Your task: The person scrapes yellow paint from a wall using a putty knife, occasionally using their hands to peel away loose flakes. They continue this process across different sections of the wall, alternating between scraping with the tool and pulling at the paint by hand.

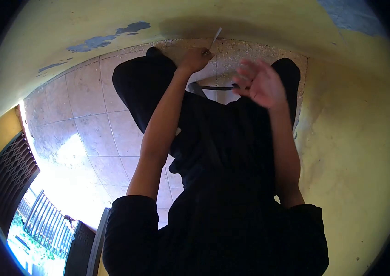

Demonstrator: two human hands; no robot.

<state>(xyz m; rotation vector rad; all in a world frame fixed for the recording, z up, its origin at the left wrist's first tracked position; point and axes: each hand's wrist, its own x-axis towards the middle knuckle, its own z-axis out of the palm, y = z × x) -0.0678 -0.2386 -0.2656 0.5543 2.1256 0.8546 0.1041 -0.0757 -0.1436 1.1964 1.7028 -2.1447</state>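
Note:
My left hand (196,60) is closed around the lower end of a thin pale strip (215,38), which points up toward the wall. The strip looks flat and narrow, like a blade, but its exact kind cannot be made out. Off to the right, my right hand (263,85) is raised with the palm showing and fingers apart, slightly blurred, holding nothing. Between the hands, close to my lap, lies a dark bar with a grey end (196,88); my legs partly hide it.
A yellow wall (195,18) with peeled grey patches (94,43) curves ahead, and another yellow wall (351,138) stands at right. Pale crumbs (250,48) are scattered along the wall's foot on the tiled floor (84,87). At lower left are a folding lattice gate (11,172) and a barred gate (47,225).

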